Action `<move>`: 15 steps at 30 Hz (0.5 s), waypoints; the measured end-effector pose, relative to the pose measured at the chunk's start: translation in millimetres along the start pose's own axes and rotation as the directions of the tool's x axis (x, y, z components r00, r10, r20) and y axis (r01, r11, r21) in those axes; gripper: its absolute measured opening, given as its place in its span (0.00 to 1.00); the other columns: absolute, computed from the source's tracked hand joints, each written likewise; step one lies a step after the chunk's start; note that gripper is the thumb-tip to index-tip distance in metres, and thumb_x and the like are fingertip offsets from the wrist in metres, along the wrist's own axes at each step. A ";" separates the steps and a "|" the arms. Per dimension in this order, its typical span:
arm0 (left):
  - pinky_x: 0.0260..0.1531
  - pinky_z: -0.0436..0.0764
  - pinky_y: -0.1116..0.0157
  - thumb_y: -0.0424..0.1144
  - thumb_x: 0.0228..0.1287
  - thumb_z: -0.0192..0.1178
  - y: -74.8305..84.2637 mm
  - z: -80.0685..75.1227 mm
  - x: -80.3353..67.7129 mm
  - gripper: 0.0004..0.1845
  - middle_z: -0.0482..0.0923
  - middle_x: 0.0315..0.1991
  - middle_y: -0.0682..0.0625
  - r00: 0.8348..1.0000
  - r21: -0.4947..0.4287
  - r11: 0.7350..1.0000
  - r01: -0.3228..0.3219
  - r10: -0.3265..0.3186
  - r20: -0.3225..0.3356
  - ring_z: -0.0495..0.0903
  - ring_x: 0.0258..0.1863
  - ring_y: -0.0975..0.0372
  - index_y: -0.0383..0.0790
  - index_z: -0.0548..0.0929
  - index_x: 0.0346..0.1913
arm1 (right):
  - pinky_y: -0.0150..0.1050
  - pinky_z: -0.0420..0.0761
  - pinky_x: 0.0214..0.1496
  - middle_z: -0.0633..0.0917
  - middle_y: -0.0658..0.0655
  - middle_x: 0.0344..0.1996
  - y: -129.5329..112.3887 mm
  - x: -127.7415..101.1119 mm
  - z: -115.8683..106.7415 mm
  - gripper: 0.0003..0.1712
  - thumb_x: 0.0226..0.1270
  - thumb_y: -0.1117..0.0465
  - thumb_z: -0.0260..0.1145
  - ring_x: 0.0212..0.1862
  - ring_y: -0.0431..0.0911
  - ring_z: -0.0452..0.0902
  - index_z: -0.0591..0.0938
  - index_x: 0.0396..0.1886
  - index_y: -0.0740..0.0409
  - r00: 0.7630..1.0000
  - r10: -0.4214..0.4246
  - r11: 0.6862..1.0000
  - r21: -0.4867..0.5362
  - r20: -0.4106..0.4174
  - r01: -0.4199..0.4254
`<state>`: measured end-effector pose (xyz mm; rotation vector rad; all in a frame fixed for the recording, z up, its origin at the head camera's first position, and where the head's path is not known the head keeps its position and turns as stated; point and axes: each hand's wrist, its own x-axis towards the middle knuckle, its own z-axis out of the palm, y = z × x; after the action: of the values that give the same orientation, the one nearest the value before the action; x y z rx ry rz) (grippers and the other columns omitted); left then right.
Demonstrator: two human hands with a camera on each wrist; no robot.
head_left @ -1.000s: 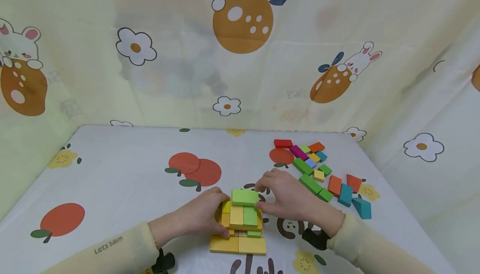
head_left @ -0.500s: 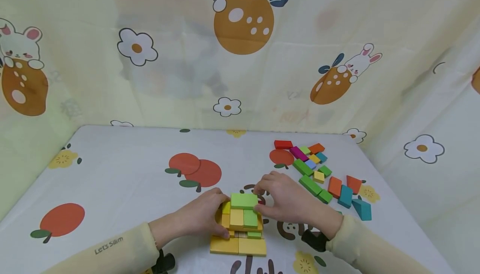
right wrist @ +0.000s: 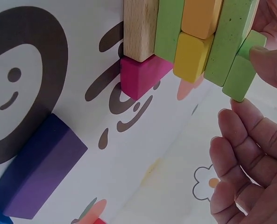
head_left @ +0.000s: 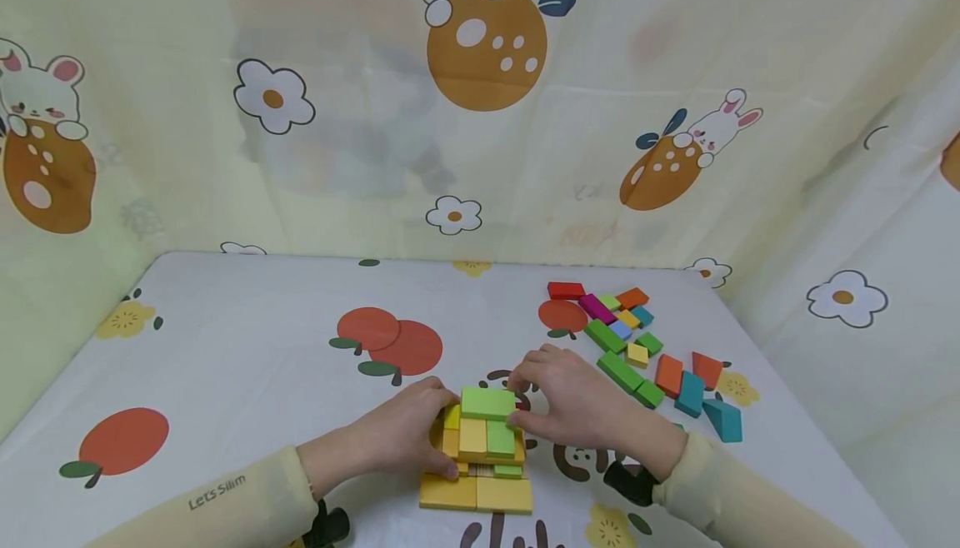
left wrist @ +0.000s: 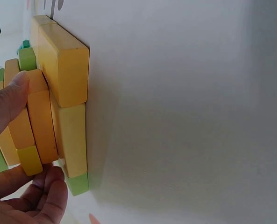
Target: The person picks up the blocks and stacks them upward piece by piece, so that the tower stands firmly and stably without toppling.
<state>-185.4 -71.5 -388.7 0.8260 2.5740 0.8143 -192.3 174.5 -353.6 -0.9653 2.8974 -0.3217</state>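
A layered stack of wooden blocks (head_left: pixel 504 495) stands at the front of the table, with yellow and orange pieces below and green ones higher up. My left hand (head_left: pixel 401 427) grips the stack's left side; in the left wrist view its thumb (left wrist: pixel 17 86) lies on the front of an orange block (left wrist: pixel 41 126) and the fingers reach behind. On top of the stack lies a light green block (head_left: pixel 487 403). My right hand (head_left: pixel 573 394) pinches its right end between thumb and index finger, the other fingers curling loosely. The stack's left rear is hidden behind my left hand.
Loose coloured blocks are scattered at the right, including a green block (head_left: pixel 620 371), an orange block (head_left: pixel 669 375) and a teal triangular block (head_left: pixel 723 420). A purple block (right wrist: pixel 47 168) lies near my right wrist. A patterned curtain (head_left: pixel 345 156) hangs behind the table.
The light green block in my right hand has come down slightly onto the top of the stack, the hand moving with it. My left hand keeps its grip.
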 end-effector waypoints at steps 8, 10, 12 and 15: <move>0.47 0.80 0.66 0.46 0.45 0.83 -1.2 0.7 0.7 0.39 0.78 0.46 0.48 1.000 0.005 1.000 -0.001 0.001 0.003 0.72 0.42 0.62 0.30 0.80 0.59 | 0.45 0.83 0.50 0.87 0.49 0.41 12.9 -5.5 -7.5 0.17 0.68 0.49 0.71 0.48 0.45 0.78 0.87 0.50 0.53 0.997 0.036 0.999 0.033 -0.069 -0.034; 0.47 0.80 0.66 0.46 0.45 0.83 -1.2 0.6 0.7 0.39 0.78 0.47 0.48 1.000 0.010 1.000 -0.002 0.002 0.001 0.72 0.43 0.62 0.30 0.80 0.59 | 0.47 0.84 0.50 0.86 0.51 0.41 26.9 -5.7 -10.8 0.15 0.71 0.52 0.69 0.48 0.48 0.80 0.87 0.49 0.56 0.989 0.074 0.996 0.054 -0.125 -0.068; 0.48 0.80 0.65 0.46 0.45 0.83 -1.1 0.6 0.5 0.40 0.78 0.47 0.48 1.000 0.010 1.000 0.000 0.000 -0.001 0.72 0.43 0.62 0.29 0.80 0.59 | 0.49 0.85 0.50 0.87 0.54 0.42 46.1 -4.4 -13.8 0.14 0.71 0.56 0.68 0.47 0.50 0.82 0.87 0.49 0.59 0.976 0.137 0.989 0.074 -0.169 -0.126; 0.49 0.81 0.65 0.46 0.45 0.83 -1.3 1.1 0.0 0.40 0.78 0.47 0.48 1.000 0.002 1.000 0.004 -0.004 0.002 0.72 0.43 0.62 0.29 0.80 0.60 | 0.51 0.85 0.50 0.87 0.58 0.42 79.5 -3.3 -14.8 0.15 0.72 0.59 0.67 0.46 0.53 0.82 0.86 0.51 0.64 0.949 0.274 0.960 0.098 -0.159 -0.261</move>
<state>-185.5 -71.9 -390.3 0.8220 2.5739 0.8100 -238.1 241.2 -356.6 -0.5466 3.0917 -0.5131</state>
